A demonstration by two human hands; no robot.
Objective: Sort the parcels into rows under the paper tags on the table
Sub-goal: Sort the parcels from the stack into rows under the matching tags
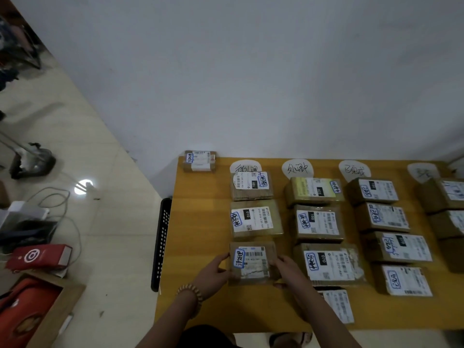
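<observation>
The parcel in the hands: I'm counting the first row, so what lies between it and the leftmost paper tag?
Head view: two parcels lie between the held parcel and the leftmost paper tag: an upper parcel and a middle parcel.

Black crate (pixel 162 242), red box (pixel 37 256), grey cables (pixel 65 197)

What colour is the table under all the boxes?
The table is yellow-orange, seen best in the head view.
</observation>
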